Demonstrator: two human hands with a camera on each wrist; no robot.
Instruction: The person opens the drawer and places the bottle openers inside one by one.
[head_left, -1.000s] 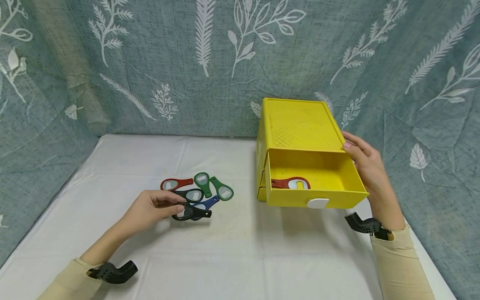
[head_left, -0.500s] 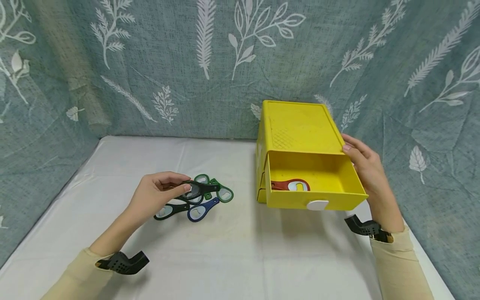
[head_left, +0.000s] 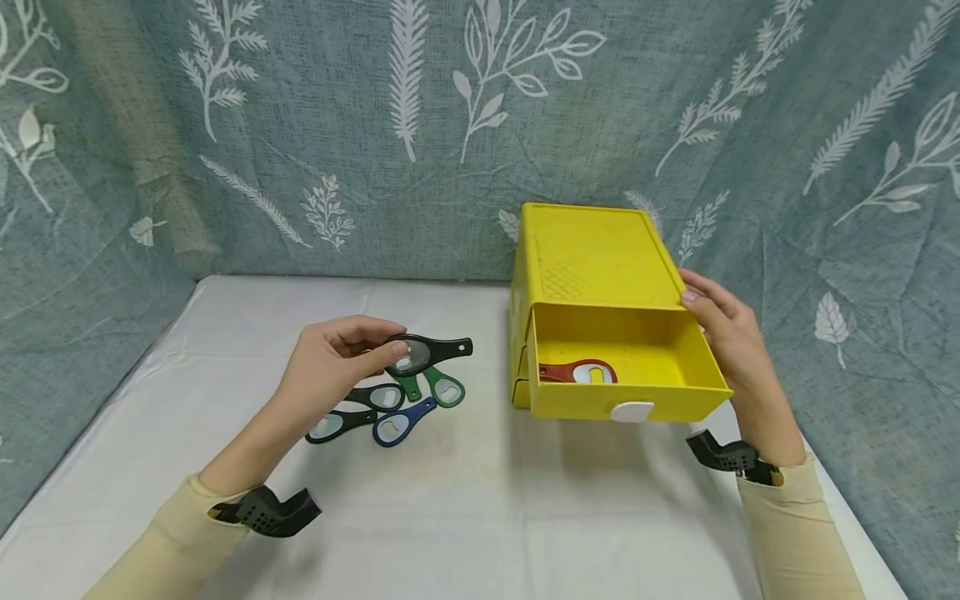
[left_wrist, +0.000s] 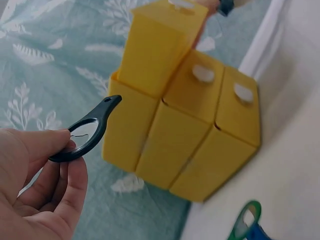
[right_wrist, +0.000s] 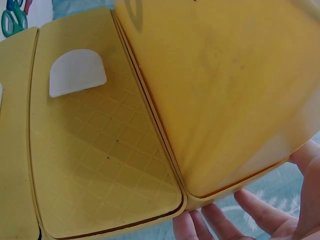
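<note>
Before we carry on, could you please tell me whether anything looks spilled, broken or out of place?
Nothing stands out: no spill or breakage shows. The top drawer is pulled out, with a red opener lying in it.

Left sleeve [head_left: 168, 533]: long, plain beige, lightly creased, ending at the wrist. Right sleeve [head_left: 798, 533]: matching, wrinkled near the cuff. Left wrist camera [head_left: 276, 512]: black, bent housing, dotted side; the dots appear to be small holes. Right wrist camera [head_left: 722, 452]: same pattern, black, small tan patch behind. Left hand [head_left: 330, 362], right hand [head_left: 731, 333]: both bare.
</note>
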